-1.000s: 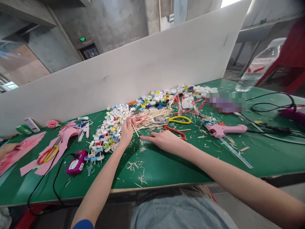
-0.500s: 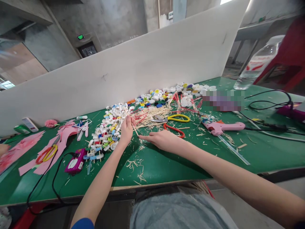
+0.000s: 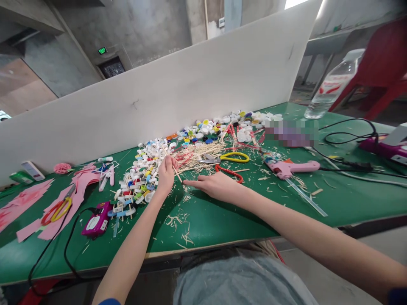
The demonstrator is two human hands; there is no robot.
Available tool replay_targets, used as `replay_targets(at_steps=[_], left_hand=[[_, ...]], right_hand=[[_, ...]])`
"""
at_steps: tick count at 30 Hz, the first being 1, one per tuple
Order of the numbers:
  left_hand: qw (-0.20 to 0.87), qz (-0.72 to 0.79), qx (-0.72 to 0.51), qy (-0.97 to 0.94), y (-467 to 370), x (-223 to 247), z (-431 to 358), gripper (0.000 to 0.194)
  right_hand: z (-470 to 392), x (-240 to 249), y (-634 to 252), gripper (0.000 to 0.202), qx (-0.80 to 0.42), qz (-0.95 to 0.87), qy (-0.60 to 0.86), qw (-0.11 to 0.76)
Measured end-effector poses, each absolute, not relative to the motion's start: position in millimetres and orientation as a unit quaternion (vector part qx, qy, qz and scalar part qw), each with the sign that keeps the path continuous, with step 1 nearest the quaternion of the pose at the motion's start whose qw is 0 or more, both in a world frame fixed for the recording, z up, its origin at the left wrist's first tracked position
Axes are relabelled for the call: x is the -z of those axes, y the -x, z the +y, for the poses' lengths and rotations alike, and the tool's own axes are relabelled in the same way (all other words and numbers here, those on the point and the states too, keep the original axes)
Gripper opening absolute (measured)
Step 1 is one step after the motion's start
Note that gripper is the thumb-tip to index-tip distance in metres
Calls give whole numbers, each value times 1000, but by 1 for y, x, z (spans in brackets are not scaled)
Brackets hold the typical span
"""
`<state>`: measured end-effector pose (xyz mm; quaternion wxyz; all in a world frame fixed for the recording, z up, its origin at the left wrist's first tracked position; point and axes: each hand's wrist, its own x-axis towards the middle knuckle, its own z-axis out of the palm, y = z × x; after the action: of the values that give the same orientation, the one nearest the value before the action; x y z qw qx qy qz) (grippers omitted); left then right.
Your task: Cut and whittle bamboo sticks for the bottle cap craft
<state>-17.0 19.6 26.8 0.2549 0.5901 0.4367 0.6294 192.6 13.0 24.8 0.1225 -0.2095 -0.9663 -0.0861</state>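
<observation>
My left hand (image 3: 167,173) is closed round a thin wooden stick (image 3: 177,174), which slants down to the right over the green table. At its lower end, the fingertips of my right hand (image 3: 216,186) meet the stick. That hand's forefinger is stretched out, and its thumb is hidden from view. Just behind my right hand lie scissors with yellow and red handles (image 3: 234,157). A heap of loose sticks and shavings (image 3: 203,150) spreads behind both hands. Left of my left hand is a dense pile of bottle caps with sticks in them (image 3: 140,180).
More loose caps (image 3: 206,127) line the foot of the white partition (image 3: 203,80). A pink glue gun (image 3: 288,168) lies on the right, near a water bottle (image 3: 330,87) and cables. On the left are a purple box (image 3: 97,220), pink paper (image 3: 27,203) and another pair of scissors (image 3: 57,211).
The whole view has shifted slightly, so everything appears a little farther left. Both hands stay at the stick, with barely any change in their grip.
</observation>
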Motion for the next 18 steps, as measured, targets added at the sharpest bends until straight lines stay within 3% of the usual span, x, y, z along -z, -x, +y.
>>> replay_targets(at_steps=[18], left_hand=[[240, 444, -621, -599, 13, -31, 16, 44]], right_hand=[[3, -24, -192, 57, 77, -975, 186, 95]])
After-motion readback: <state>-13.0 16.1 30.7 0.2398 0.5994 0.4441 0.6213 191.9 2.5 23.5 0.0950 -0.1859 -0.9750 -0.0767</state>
